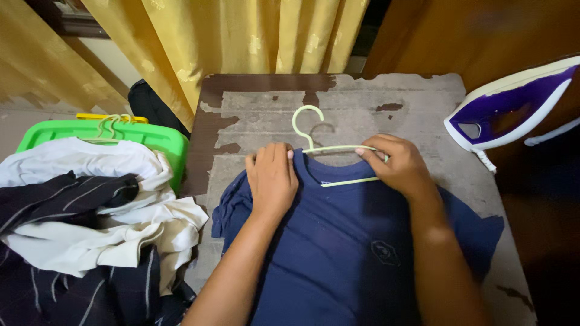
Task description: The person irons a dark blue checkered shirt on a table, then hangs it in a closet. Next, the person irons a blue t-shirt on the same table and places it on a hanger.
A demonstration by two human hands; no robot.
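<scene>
left hand (272, 178) flat, pressing navy t-shirt (338, 241) collar on worn table (423, 115); right hand (396, 166) pinching pale green hanger (329, 148) at neckline. risk: hanger arm snags collar, stretches it; shirt could slide toward laundry pile (78, 205).

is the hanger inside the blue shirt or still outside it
Partly in. The pale green hanger has its hook and bars showing at the neck of the navy shirt; its ends are hidden under the left hand and right hand.

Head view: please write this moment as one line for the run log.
left hand: flat on navy T-shirt collar | right hand: grips pale green hanger in the neck | surface: worn table | nearby: iron, laundry basket
</scene>
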